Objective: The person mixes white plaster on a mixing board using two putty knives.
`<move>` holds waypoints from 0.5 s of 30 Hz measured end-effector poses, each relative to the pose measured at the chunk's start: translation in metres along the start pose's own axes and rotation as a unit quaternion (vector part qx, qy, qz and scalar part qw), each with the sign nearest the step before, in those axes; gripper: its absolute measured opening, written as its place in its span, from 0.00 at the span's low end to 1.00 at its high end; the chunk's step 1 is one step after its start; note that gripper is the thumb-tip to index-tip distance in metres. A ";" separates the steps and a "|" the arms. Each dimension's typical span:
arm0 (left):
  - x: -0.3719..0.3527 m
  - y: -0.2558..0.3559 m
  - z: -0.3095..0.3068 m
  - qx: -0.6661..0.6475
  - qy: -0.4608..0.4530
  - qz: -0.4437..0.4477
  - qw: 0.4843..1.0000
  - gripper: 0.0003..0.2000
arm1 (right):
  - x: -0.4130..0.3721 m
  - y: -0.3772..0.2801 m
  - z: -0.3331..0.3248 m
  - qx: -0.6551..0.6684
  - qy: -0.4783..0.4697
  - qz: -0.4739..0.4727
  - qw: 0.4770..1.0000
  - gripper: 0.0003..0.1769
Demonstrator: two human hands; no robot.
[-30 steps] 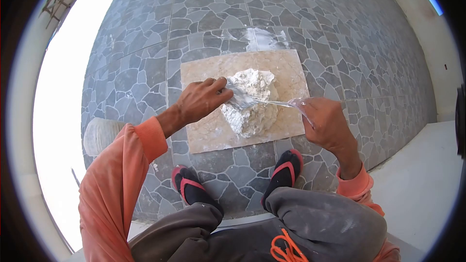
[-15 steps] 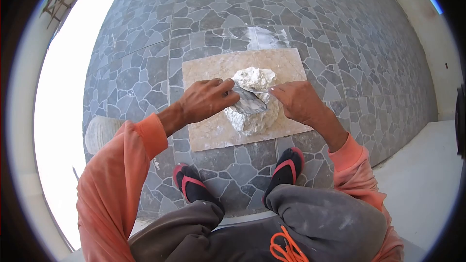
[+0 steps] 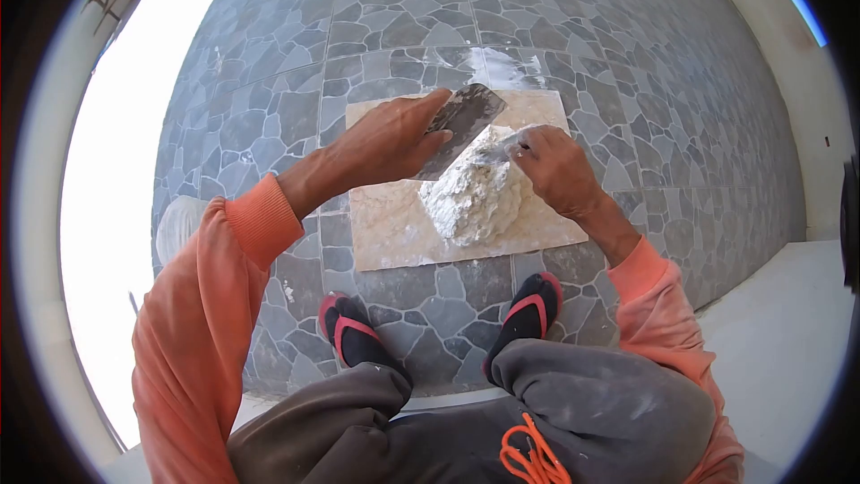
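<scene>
A lumpy heap of white putty-like paste (image 3: 473,204) sits on a beige board (image 3: 385,229) on the floor. My left hand (image 3: 390,136) is closed on a flat, grey, smeared metal scraper plate (image 3: 468,116), tilted above the heap's far left side. Closed around a putty knife (image 3: 494,154), my right hand (image 3: 563,175) is at the upper right of the heap. The knife's thin blade points left and carries white paste; its handle is mostly hidden in my fingers.
White smears (image 3: 502,67) mark the stone-patterned tile floor (image 3: 394,31) beyond the board. A whitish container (image 3: 177,231) stands at the left, partly behind my sleeve. My feet in red flip-flops (image 3: 354,330) are just below the board. A pale wall (image 3: 811,116) rises at the right.
My left hand has lifted the scraper plate up and away from me, turning it to a steeper slant. The right hand's knife has drawn apart from it, and more of the paste shows.
</scene>
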State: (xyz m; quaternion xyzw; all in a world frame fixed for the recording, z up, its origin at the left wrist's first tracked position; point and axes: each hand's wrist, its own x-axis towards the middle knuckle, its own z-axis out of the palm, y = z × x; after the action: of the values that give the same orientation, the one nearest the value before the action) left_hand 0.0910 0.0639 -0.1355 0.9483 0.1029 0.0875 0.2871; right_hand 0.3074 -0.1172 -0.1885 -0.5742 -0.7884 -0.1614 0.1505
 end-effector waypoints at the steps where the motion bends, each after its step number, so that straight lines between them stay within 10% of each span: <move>1: 0.007 0.003 0.001 -0.002 -0.020 0.001 1.000 0.17 | 0.005 -0.002 -0.004 0.000 0.005 -0.009 1.000 0.06; 15: 0.025 -0.018 0.034 0.084 -0.167 -0.058 0.981 0.10 | -0.001 -0.009 -0.036 0.042 0.006 0.116 0.992 0.11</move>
State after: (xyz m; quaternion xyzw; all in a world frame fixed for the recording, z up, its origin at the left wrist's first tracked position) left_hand 0.1196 0.0671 -0.1707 0.9626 0.1153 -0.0981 0.2245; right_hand 0.3009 -0.1366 -0.1571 -0.6541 -0.7215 -0.1132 0.1970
